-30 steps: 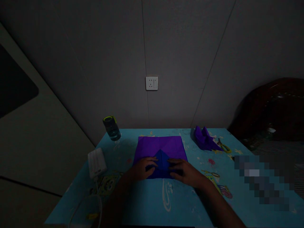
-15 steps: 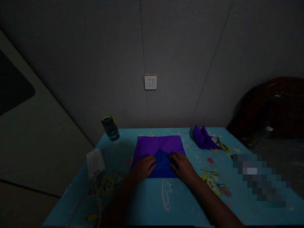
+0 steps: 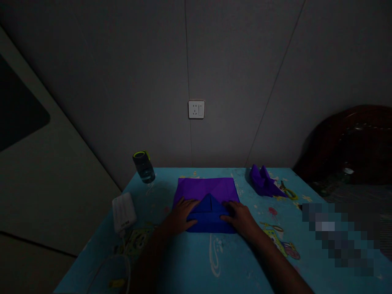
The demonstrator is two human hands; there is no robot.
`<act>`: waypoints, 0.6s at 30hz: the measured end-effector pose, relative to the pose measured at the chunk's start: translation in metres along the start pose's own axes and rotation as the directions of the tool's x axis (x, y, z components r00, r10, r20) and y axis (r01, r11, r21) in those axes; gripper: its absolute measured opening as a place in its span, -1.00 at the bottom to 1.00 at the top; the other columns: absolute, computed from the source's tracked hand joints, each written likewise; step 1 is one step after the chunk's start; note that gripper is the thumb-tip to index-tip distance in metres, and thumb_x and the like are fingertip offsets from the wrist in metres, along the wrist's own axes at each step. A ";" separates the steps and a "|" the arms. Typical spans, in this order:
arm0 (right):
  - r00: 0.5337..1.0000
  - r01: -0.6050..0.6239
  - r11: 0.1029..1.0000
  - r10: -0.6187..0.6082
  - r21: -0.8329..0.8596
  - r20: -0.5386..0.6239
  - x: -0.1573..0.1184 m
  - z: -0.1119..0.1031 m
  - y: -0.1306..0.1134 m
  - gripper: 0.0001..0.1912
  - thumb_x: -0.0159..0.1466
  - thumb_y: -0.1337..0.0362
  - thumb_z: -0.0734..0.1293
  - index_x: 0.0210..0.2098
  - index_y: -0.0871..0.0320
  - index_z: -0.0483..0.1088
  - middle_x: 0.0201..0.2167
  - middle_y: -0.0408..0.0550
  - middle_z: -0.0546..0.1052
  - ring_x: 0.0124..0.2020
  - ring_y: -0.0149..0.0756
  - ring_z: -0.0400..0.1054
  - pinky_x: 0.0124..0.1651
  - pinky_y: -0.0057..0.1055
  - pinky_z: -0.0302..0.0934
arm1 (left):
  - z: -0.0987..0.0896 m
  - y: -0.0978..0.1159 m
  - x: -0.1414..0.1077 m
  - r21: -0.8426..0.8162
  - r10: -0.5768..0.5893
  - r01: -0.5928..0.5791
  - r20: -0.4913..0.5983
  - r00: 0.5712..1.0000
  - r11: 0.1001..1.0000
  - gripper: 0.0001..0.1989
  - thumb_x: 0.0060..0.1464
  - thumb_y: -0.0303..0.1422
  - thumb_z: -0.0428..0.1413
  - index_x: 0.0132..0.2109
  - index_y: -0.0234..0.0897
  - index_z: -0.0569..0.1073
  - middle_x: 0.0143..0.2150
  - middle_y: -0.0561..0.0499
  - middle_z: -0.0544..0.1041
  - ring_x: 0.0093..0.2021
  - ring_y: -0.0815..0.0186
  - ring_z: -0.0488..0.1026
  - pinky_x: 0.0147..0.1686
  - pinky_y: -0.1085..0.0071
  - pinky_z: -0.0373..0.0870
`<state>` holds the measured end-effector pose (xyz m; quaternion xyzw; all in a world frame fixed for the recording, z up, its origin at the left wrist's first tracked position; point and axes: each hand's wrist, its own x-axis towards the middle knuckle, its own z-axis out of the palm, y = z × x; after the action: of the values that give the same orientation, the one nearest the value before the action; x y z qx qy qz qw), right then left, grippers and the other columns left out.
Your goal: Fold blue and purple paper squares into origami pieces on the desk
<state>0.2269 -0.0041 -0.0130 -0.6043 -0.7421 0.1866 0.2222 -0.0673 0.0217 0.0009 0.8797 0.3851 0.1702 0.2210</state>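
A folded sheet of paper (image 3: 211, 184), purple with a blue reverse side, lies flat on the table. Its near part is blue, with a triangular peak (image 3: 206, 204) pointing away from me and a straight band (image 3: 208, 223) along the near edge. My left hand (image 3: 180, 216) rests on the left side of the blue part, fingers stretched and thumb apart. On the right side lies my right hand (image 3: 241, 217), also with its fingers spread on the paper and the thumb nearer to me. The paper beneath both palms is hidden.
A purple folded-paper piece (image 3: 262, 182) sits at the back right, beside yellow-handled scissors (image 3: 288, 191). At the back left stands a water bottle (image 3: 144, 168). A white power bank (image 3: 124, 212) with a cable lies on the left. A wall socket (image 3: 196, 109) is behind.
A crease and band now cross the blue part below the peak. My hands have shifted slightly outward, and their thumbs sit wider from the fingers. The view has tilted slightly.
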 end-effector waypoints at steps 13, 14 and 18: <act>1.000 -0.016 0.871 0.014 0.492 0.008 -0.004 -0.009 -0.003 -0.73 0.11 0.12 0.44 -0.27 0.14 0.48 -0.34 -0.09 0.56 -0.31 -0.21 0.41 -0.24 -0.34 0.27 | 0.009 -0.005 0.001 -0.068 -0.002 -0.003 -0.086 0.996 0.998 -0.19 -0.01 -0.37 0.23 0.36 -0.18 0.12 0.31 -0.19 0.30 0.31 -0.01 0.20 0.32 -0.07 -0.01; 1.000 -0.020 0.850 0.023 0.526 0.002 -0.004 -0.011 -0.006 -0.75 0.11 0.12 0.44 -0.29 0.14 0.46 -0.38 -0.11 0.54 -0.34 -0.23 0.40 -0.27 -0.36 0.26 | 0.009 -0.006 0.001 -0.071 -0.003 -0.004 -0.100 0.995 0.997 -0.22 -0.01 -0.37 0.22 0.35 -0.18 0.14 0.30 -0.18 0.32 0.30 -0.01 0.22 0.32 -0.07 0.00; 0.992 -0.046 0.753 0.111 0.657 -0.057 -0.003 -0.018 -0.016 -0.72 0.08 0.11 0.47 -0.28 0.12 0.45 -0.41 -0.13 0.51 -0.37 -0.26 0.37 -0.31 -0.38 0.25 | 0.003 -0.003 0.002 -0.172 -0.050 0.018 -0.182 0.982 0.985 -0.44 0.10 -0.33 0.15 0.25 -0.21 0.30 0.20 -0.17 0.43 0.20 0.05 0.35 0.24 0.03 0.19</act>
<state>0.2248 -0.0102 0.0102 -0.5271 -0.5930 0.4151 0.4452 -0.0662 0.0242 -0.0026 0.8312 0.4032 0.2800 0.2610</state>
